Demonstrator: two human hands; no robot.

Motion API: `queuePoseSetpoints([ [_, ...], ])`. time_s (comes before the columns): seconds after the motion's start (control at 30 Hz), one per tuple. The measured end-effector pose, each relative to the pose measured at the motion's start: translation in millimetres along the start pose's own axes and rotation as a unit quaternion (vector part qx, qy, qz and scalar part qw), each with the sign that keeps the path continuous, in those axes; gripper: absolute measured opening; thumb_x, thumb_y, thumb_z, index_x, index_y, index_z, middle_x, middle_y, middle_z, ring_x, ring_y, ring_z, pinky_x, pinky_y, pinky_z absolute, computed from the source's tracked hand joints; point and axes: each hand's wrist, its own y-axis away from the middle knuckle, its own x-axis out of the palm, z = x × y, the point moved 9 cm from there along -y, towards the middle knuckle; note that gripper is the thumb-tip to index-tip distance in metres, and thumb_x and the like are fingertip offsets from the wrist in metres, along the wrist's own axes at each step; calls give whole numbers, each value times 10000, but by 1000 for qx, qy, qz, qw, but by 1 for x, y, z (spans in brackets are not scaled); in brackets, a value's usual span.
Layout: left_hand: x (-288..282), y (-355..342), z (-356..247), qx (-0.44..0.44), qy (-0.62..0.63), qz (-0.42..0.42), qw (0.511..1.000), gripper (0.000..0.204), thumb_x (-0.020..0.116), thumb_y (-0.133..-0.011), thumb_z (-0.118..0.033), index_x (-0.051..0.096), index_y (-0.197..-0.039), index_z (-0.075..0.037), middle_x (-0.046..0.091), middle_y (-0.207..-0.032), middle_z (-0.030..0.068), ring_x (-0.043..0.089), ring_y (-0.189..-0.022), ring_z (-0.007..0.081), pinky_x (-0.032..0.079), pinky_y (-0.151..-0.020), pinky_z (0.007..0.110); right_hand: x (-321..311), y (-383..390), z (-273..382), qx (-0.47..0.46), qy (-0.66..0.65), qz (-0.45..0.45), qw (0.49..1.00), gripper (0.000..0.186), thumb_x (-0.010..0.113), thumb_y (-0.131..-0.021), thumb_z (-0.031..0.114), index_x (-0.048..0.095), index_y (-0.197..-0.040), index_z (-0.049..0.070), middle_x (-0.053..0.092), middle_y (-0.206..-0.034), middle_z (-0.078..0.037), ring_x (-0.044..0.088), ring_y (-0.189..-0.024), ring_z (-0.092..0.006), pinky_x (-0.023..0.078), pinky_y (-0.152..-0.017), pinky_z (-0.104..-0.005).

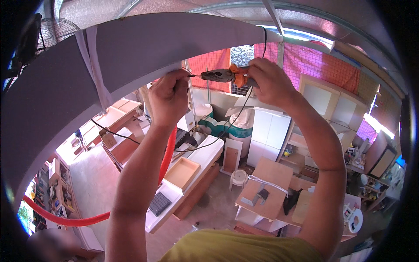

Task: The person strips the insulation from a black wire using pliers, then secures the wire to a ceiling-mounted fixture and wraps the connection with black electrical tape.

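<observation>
Both my arms are raised in front of a long grey beam (pixel 144 43). My left hand (pixel 168 96) is closed in a pinch on the end of a thin black wire (pixel 191 76), whose bare tip points right. A pair of pliers (pixel 218 75) with worn metal jaws and orange on the grips lies in my right hand (pixel 271 83), fingers wrapped round its handles. The jaws meet the wire tip just right of my left fingers; whether they clamp it is too small to tell. A slack black cable (pixel 201 146) hangs in a loop below my hands.
Below stand a long white table (pixel 205 153) with a wooden tray (pixel 183 173) and a keyboard (pixel 159 204), a wooden bench (pixel 273 174), a white stool (pixel 238 178) and white cabinets (pixel 266 131). A red hose (pixel 70 222) curves past my left arm. A fan (pixel 56 32) is at upper left.
</observation>
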Motion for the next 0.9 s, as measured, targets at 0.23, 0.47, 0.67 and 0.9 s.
queuePoseSetpoints([
  [0.23, -9, 3, 3, 35, -40, 18, 998, 138, 647, -885, 68, 723, -965, -14, 716, -843, 50, 648, -777, 105, 514, -701, 262, 55, 5, -16, 159, -343, 356, 854, 162, 607, -755, 35, 638, -911, 12, 684, -902, -170, 648, -703, -250, 538, -650, -377],
  [0.47, -1, 1, 1, 24, 12, 11, 1000, 130, 656, -896, 66, 722, -970, -18, 725, -866, 54, 651, -798, 100, 510, -719, 254, 51, 13, -26, 187, -450, 411, 770, 195, 613, -703, 34, 637, -891, -12, 695, -971, -153, 670, -723, -235, 540, -632, -411],
  [0.67, -1, 4, 1, 1, 3, 12, 1000, 131, 658, -906, 54, 724, -980, -31, 721, -884, 48, 641, -806, 96, 508, -730, 255, -9, 19, -14, 57, 105, -30, 992, 217, 681, -806, 56, 658, -1020, 33, 584, -1135, -139, 607, -1095, -314, 489, -924, -463],
  [0.9, -3, 2, 1, -5, 5, 14, 1000, 115, 667, -903, 47, 721, -980, -20, 716, -869, 40, 637, -784, 93, 505, -715, 251, -21, 26, 16, -5, 260, -217, 941, 233, 724, -805, 115, 655, -1020, 57, 553, -1311, -169, 572, -1174, -329, 439, -1006, -538],
])
